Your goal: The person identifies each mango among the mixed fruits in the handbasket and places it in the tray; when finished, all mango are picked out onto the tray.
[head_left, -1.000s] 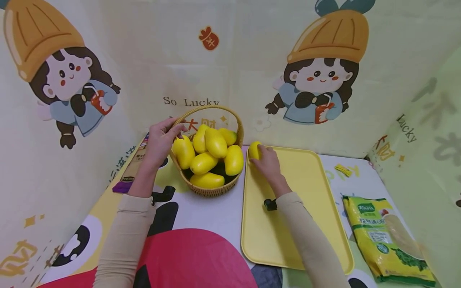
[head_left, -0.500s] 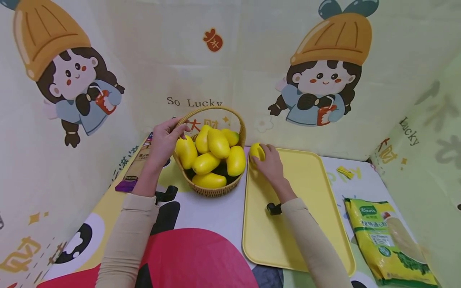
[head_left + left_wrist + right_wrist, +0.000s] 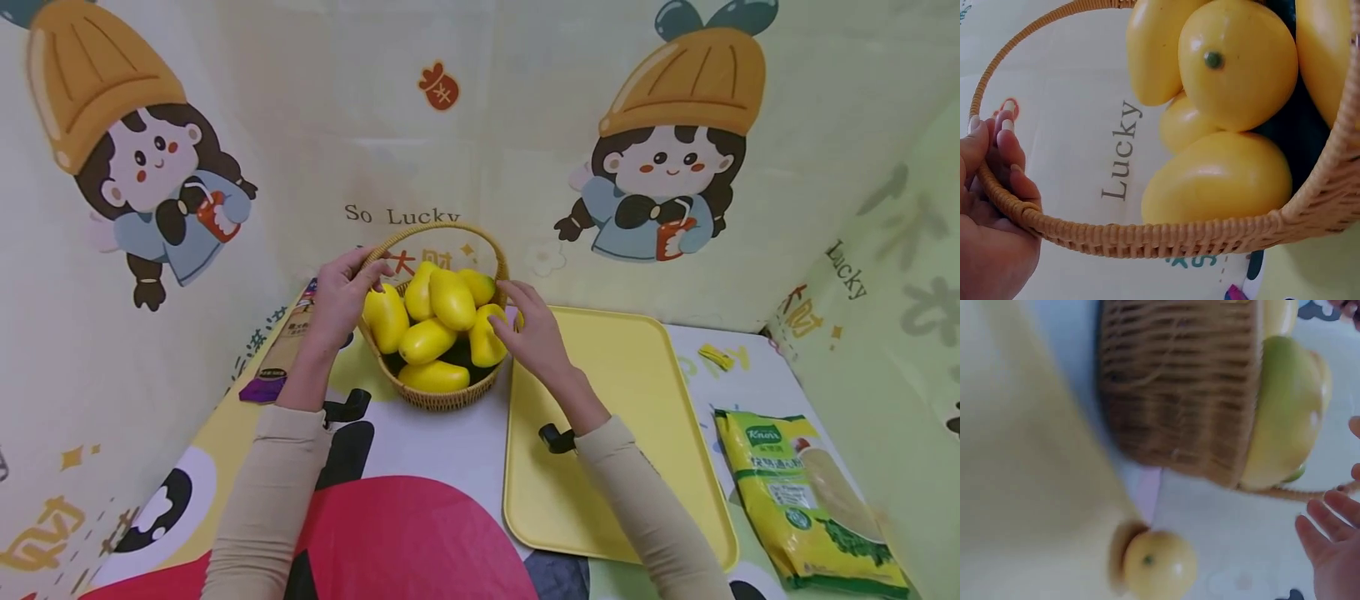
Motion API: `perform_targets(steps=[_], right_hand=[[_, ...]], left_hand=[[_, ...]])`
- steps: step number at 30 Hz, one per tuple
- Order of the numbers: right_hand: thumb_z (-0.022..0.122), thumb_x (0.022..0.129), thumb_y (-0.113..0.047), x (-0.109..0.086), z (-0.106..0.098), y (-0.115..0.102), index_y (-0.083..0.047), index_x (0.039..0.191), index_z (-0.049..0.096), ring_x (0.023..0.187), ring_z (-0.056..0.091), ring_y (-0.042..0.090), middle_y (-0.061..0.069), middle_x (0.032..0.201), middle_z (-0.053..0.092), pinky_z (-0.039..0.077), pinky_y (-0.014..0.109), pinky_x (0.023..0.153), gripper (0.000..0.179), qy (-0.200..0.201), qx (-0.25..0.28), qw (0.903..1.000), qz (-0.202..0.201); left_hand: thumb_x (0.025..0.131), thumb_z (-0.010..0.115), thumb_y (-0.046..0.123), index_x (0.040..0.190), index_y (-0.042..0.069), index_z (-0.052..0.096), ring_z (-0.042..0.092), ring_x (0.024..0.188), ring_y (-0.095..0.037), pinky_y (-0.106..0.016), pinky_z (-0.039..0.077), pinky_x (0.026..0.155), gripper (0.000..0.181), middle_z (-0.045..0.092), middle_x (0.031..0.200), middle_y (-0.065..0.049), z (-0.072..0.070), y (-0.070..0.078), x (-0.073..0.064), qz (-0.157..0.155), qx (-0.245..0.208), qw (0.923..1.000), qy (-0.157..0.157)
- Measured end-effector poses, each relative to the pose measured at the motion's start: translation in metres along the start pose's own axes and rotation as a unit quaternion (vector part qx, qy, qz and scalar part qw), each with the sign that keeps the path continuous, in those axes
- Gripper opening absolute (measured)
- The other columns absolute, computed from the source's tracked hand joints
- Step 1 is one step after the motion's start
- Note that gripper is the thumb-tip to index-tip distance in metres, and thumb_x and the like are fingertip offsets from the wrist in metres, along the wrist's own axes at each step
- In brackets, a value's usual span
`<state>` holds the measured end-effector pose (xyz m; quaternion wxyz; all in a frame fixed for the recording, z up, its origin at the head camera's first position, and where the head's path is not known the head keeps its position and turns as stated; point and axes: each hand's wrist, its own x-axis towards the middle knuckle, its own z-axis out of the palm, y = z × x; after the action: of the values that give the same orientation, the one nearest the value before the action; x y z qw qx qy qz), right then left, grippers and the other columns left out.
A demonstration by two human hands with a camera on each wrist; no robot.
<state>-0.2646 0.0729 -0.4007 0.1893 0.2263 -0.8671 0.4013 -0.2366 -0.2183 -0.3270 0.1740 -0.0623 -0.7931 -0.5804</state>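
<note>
A wicker basket (image 3: pixel 442 402) stands at the back, heaped with several yellow mangoes (image 3: pixel 452 300). My left hand (image 3: pixel 341 296) grips the left side of its arched handle (image 3: pixel 1104 240), fingers curled round the cane. At the basket's right rim is my right hand (image 3: pixel 540 337), fingers spread and holding nothing; in the right wrist view it is apart from the nearest mango (image 3: pixel 1288 415). One mango (image 3: pixel 1160 565) lies by the far left corner of the yellow tray (image 3: pixel 622 475), mostly hidden behind my right hand in the head view.
Right of the tray lies a yellow-green Knorr packet (image 3: pixel 810 500), with a small folded yellow item (image 3: pixel 716 357) farther back. A brown and purple packet (image 3: pixel 277 358) lies left of the basket. Patterned cloth walls rise behind and at both sides.
My right hand has let go of the mango at the tray's far left corner and moved left and slightly up to the basket's right side. The left hand still holds the handle.
</note>
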Motion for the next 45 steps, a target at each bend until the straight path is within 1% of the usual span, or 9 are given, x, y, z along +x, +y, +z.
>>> perform_targets(steps=[5,9,13,22,26,29,32,39,45], right_hand=[[0.071,0.091,-0.033,0.005,0.015,-0.017,-0.016,0.145,0.049,0.138,0.047,0.027,0.007,0.151,0.046,0.042,0.047,0.112,0.061,-0.018,0.011,0.9997,0.008],[0.070,0.090,-0.039,0.010,0.029,-0.028,-0.021,0.147,0.048,0.141,0.043,0.031,0.007,0.155,0.041,0.041,0.052,0.111,0.064,-0.030,-0.018,0.9994,0.006],[0.068,0.090,-0.043,0.017,0.038,-0.038,-0.027,0.149,0.045,0.141,0.042,0.032,0.007,0.159,0.036,0.043,0.053,0.107,0.066,-0.050,-0.045,0.9975,0.020],[0.066,0.092,-0.044,0.024,0.051,-0.047,-0.026,0.146,0.049,0.134,0.050,0.027,0.007,0.154,0.042,0.048,0.044,0.106,0.060,-0.082,-0.109,0.9904,0.025],[0.068,0.090,-0.045,0.027,0.052,-0.051,-0.024,0.145,0.048,0.130,0.053,0.029,0.012,0.151,0.042,0.049,0.045,0.103,0.062,-0.084,-0.122,0.9887,0.023],[0.070,0.089,-0.045,0.029,0.054,-0.055,-0.020,0.144,0.048,0.126,0.055,0.029,0.014,0.148,0.045,0.050,0.044,0.102,0.064,-0.078,-0.129,0.9883,0.022],[0.070,0.090,-0.041,0.032,0.056,-0.060,-0.016,0.143,0.048,0.123,0.055,0.028,0.014,0.145,0.047,0.050,0.042,0.102,0.063,-0.072,-0.119,0.9898,0.029],[0.066,0.088,-0.022,0.039,0.058,-0.068,-0.017,0.141,0.050,0.129,0.051,0.029,0.013,0.148,0.044,0.049,0.044,0.104,0.055,-0.067,-0.049,0.9948,0.059],[0.065,0.085,-0.020,0.037,0.054,-0.066,-0.019,0.139,0.054,0.130,0.050,0.023,0.005,0.150,0.045,0.048,0.040,0.104,0.056,-0.061,0.002,0.9952,0.077]], left_hand=[[0.101,0.057,0.033,0.126,0.010,0.067,0.053,0.078,-0.015,-0.025,0.045,0.074,0.035,0.067,0.089,0.009,0.007,-0.004,0.002,0.005,-0.024,0.9997,0.009],[0.101,0.057,0.034,0.125,0.011,0.067,0.053,0.078,-0.016,-0.023,0.043,0.072,0.035,0.068,0.088,0.010,0.009,-0.007,0.002,0.003,-0.031,0.9994,0.013],[0.100,0.058,0.033,0.126,0.010,0.067,0.053,0.077,-0.017,-0.025,0.042,0.073,0.036,0.068,0.089,0.009,0.009,-0.007,0.000,-0.006,-0.035,0.9992,0.017],[0.100,0.060,0.030,0.124,0.007,0.068,0.053,0.073,-0.014,-0.024,0.045,0.071,0.034,0.069,0.087,0.004,0.006,-0.010,0.001,0.001,-0.046,0.9982,0.038],[0.100,0.060,0.026,0.124,0.006,0.068,0.052,0.073,-0.014,-0.023,0.044,0.070,0.032,0.068,0.088,0.000,0.004,-0.010,0.003,0.006,-0.051,0.9980,0.037],[0.100,0.060,0.025,0.124,0.006,0.069,0.052,0.071,-0.013,-0.022,0.046,0.068,0.032,0.067,0.087,0.001,0.004,-0.008,0.003,0.006,-0.053,0.9979,0.036],[0.099,0.061,0.027,0.123,0.005,0.069,0.053,0.069,-0.012,-0.020,0.048,0.067,0.033,0.066,0.085,0.002,0.005,-0.007,0.002,0.008,-0.056,0.9977,0.038],[0.099,0.062,0.029,0.123,0.003,0.068,0.055,0.069,-0.012,-0.020,0.052,0.070,0.036,0.065,0.085,0.001,0.004,-0.004,0.000,0.012,-0.065,0.9969,0.041],[0.099,0.062,0.029,0.124,0.003,0.067,0.055,0.069,-0.013,-0.018,0.051,0.070,0.037,0.066,0.085,0.003,0.004,-0.005,0.001,0.011,-0.067,0.9970,0.038]])
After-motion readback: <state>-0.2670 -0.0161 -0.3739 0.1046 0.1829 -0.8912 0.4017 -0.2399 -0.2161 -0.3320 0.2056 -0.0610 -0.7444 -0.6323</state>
